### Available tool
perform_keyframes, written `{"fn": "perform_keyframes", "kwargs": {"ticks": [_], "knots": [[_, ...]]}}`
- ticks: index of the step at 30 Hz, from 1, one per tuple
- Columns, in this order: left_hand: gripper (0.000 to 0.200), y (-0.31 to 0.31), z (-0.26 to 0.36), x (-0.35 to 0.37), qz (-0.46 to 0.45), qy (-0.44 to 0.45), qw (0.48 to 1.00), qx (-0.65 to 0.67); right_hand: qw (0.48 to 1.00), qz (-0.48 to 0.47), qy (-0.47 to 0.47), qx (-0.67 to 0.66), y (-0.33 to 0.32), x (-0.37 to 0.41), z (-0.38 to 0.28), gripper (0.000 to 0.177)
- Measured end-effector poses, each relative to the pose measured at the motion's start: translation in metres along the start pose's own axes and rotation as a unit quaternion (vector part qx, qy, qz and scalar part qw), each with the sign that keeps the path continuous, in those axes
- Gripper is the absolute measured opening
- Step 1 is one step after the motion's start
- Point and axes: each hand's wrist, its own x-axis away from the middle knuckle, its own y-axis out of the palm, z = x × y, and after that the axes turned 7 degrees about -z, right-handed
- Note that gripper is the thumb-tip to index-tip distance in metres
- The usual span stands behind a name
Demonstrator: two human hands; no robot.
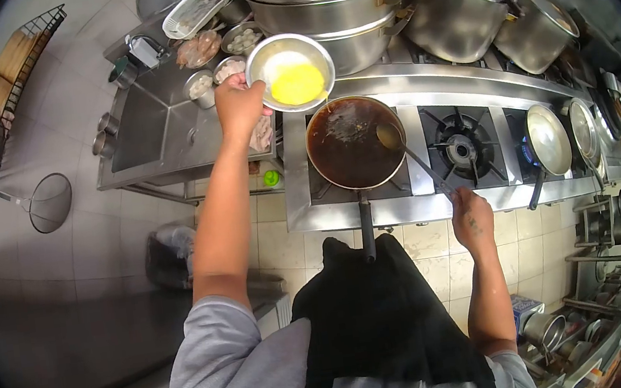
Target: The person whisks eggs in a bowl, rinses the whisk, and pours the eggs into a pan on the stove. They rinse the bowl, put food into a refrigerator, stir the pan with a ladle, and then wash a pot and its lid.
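My left hand [242,109] grips the rim of a metal bowl [262,54], which is tilted over the back of the pan. Yellow beaten egg [297,84] lies in the bowl, and a thin strand hangs from its lip toward the pan. Dark brown liquid [344,155] fills the frying pan [309,136] on the stove, with some froth near the middle. My right hand [473,219] is closed around the handle of a ladle [390,136], its bowl end in the liquid at the pan's right side. The pan's black handle [366,226] points toward my apron.
Large steamer pots [328,17] stand behind the stove. Right of the pan are a bare burner [462,147] and a second pan [550,141] over a blue flame. A sink [147,129] and several bowls of food, one a bowl of pale pieces [200,87], are at left.
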Motion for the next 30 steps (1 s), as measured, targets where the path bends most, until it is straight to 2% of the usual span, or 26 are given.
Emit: {"fn": "perform_keyframes", "kwargs": {"ticks": [19,30], "knots": [[0.018,0.069,-0.005,-0.001,-0.078,0.01,0.996,0.031,0.999,-0.003,0.032,-0.005,-0.005,0.013,0.005,0.017],[0.022,0.048,-0.015,0.012,-0.07,-0.014,0.997,0.008,1.0,-0.014,0.014,0.013,-0.001,0.008,-0.001,0.017]]}}
